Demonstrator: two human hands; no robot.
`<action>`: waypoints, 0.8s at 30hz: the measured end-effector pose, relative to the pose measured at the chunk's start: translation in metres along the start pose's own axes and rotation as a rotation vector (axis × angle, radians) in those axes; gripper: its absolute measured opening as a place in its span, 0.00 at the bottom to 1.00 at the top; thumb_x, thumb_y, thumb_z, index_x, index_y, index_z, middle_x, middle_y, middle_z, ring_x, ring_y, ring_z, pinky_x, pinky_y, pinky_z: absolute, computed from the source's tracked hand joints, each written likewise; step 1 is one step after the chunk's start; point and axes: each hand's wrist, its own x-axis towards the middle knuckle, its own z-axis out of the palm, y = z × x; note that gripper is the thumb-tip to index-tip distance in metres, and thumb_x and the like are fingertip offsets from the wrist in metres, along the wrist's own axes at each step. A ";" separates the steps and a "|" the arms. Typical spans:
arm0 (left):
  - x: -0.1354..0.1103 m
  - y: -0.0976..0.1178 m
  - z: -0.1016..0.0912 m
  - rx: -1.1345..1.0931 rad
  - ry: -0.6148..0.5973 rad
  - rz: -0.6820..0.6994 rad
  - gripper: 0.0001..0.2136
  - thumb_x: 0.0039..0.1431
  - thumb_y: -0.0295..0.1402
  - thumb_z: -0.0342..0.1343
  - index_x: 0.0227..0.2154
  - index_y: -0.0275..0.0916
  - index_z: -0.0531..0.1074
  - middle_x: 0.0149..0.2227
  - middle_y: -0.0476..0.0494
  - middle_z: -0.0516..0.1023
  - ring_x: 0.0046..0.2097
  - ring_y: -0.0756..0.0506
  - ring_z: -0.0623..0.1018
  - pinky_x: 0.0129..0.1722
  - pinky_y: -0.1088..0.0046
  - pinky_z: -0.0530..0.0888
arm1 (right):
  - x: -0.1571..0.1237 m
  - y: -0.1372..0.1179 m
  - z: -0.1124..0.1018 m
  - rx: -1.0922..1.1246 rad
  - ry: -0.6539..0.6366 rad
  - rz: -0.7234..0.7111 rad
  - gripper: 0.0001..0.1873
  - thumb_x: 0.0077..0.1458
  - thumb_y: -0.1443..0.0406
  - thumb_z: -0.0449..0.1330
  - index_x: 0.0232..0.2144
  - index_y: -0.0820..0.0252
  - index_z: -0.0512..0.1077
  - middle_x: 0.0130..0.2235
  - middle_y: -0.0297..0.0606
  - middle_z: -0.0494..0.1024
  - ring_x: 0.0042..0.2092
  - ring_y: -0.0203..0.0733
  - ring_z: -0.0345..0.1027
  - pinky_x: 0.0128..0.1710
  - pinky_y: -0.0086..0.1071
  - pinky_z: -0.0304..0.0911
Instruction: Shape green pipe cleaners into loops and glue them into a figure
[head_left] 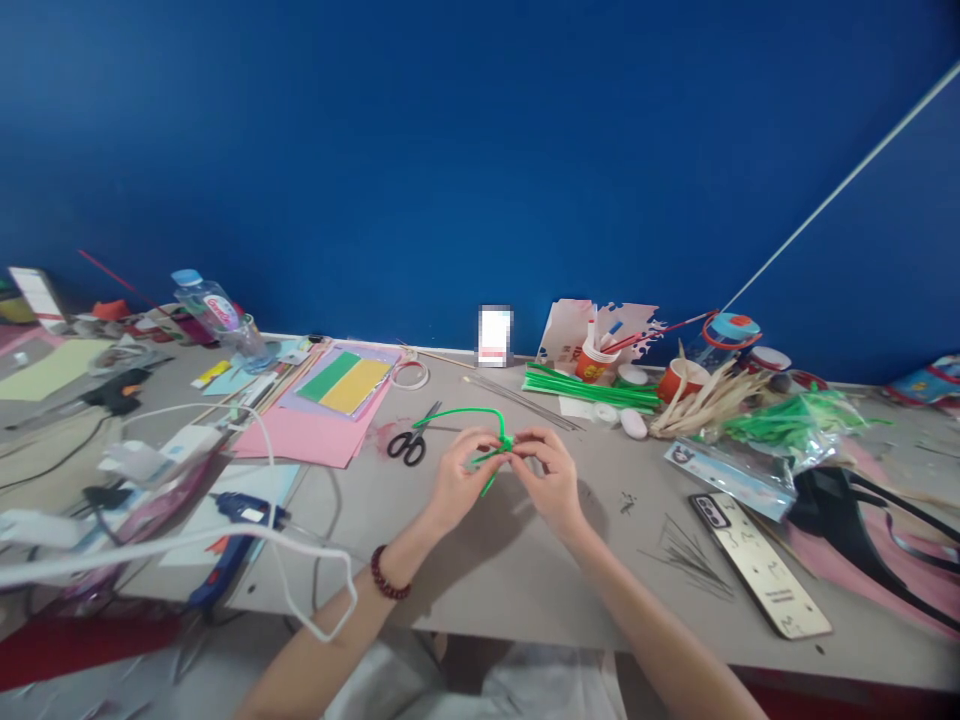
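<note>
My left hand (459, 475) and my right hand (550, 472) meet above the grey table (480, 570), both pinching a green pipe cleaner (472, 415). The pipe cleaner arches up and left from a small twisted knot between my fingertips, and a short end sticks down toward the table. A dark red bead bracelet sits on my left wrist. Black-handled scissors (409, 442) lie on the table just left of my left hand.
Pink paper with green and yellow sheets (341, 385) lies at the left, near a blue glue gun (238, 512) and white cables. A bundle of green pipe cleaners (585, 388), cups, wooden sticks (705, 400), a phone (712, 512) and a wooden ruler (772, 575) crowd the right.
</note>
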 end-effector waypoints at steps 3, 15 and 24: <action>0.000 -0.003 0.000 -0.068 -0.028 -0.048 0.06 0.51 0.34 0.59 0.30 0.37 0.73 0.37 0.41 0.74 0.41 0.45 0.74 0.41 0.70 0.71 | -0.001 -0.005 0.000 -0.040 -0.006 -0.086 0.05 0.51 0.67 0.59 0.27 0.57 0.75 0.38 0.40 0.75 0.40 0.42 0.71 0.42 0.37 0.66; 0.001 -0.002 -0.002 -0.169 -0.084 -0.027 0.05 0.56 0.32 0.54 0.28 0.37 0.69 0.35 0.43 0.73 0.39 0.47 0.73 0.40 0.72 0.69 | -0.005 -0.009 0.001 0.003 -0.004 -0.046 0.06 0.53 0.67 0.58 0.29 0.56 0.76 0.35 0.41 0.76 0.36 0.41 0.71 0.38 0.35 0.69; 0.003 -0.009 0.002 -0.403 -0.009 -0.207 0.07 0.50 0.34 0.60 0.27 0.36 0.70 0.33 0.45 0.73 0.37 0.48 0.73 0.39 0.73 0.70 | -0.001 -0.004 0.001 0.244 -0.063 0.125 0.06 0.53 0.64 0.59 0.29 0.56 0.76 0.37 0.40 0.74 0.35 0.39 0.70 0.34 0.32 0.69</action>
